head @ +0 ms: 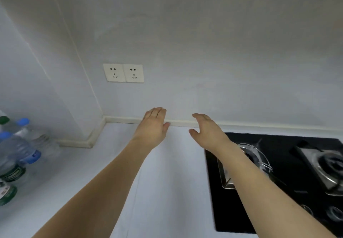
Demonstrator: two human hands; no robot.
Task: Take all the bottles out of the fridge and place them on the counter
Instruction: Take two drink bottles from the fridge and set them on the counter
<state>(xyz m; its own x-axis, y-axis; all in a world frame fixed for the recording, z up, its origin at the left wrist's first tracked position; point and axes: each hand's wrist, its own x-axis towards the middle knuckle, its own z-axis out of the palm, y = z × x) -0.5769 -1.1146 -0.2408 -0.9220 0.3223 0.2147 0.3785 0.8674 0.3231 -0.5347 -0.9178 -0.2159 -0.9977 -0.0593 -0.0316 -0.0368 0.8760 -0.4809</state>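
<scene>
Leftmost, the bottles (16, 152) stand clustered at the left edge of the white desk (167, 182), blue- and green-capped, near the wall corner. Further right, the left hand (153, 126) and the right hand (208, 131) reach toward the desk's back edge, both spread flat and holding nothing, a small gap between them. Beyond them the black gas hob (278, 182) fills the desk's right side.

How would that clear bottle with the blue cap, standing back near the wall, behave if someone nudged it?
The blue-capped bottle is tall and narrow, so a push near the cap would probably tip it. It looks like thin clear plastic, so likely to dent rather than break. Once on its side on the smooth counter, its round body would probably roll.
</scene>
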